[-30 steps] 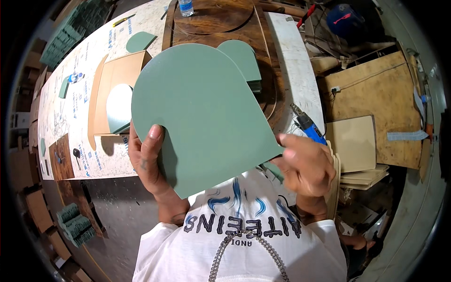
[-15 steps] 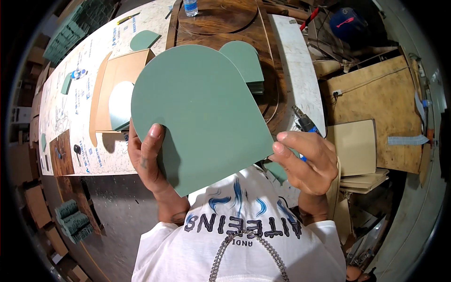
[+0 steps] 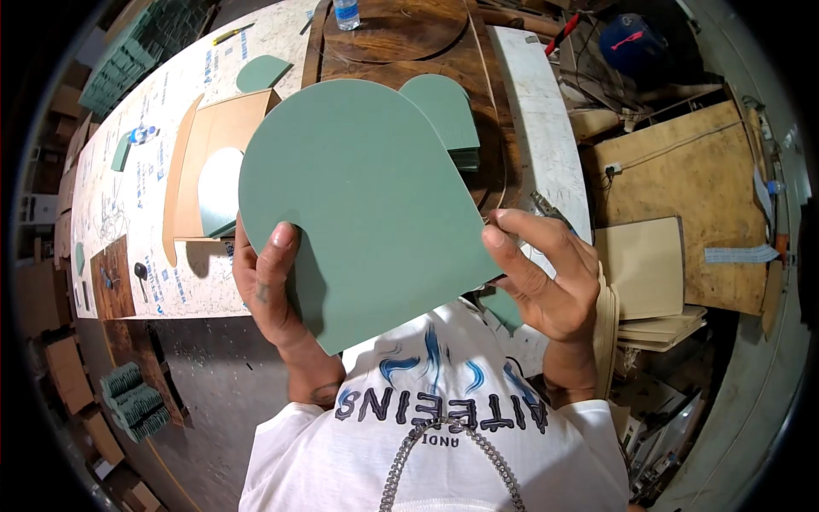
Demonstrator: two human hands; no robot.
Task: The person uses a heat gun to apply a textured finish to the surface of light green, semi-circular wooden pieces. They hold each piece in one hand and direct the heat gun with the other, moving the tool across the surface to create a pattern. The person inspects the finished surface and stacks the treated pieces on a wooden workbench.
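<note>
A large flat green panel [image 3: 367, 196] with one rounded end is held up in front of me, its straight edge toward my chest. My left hand [image 3: 271, 273] grips its left side, thumb on the face and the other fingers hidden behind. At the panel's right edge, just above the lower right corner, my right hand [image 3: 550, 273] closes with thumb and forefinger pinched. Whether anything thin lies between those fingertips is too small to tell. Behind the panel, a stack of smaller green rounded panels [image 3: 448, 115] rests on a dark wooden board [image 3: 503, 94].
A light wooden piece [image 3: 217, 128] and a white-looking rounded panel [image 3: 220, 192] lie on the marked white table [image 3: 102, 205]. Beyond stand a water bottle [image 3: 346, 14] and a yellow-handled tool [image 3: 232, 34]. A heat gun [image 3: 550, 209] is partly hidden by my right hand. Green stacked pieces [image 3: 135, 401] sit lower left.
My right hand has moved up and left along the panel's right edge, away from the corner, now covering more of the heat gun. The left hand and the panel have barely moved.
</note>
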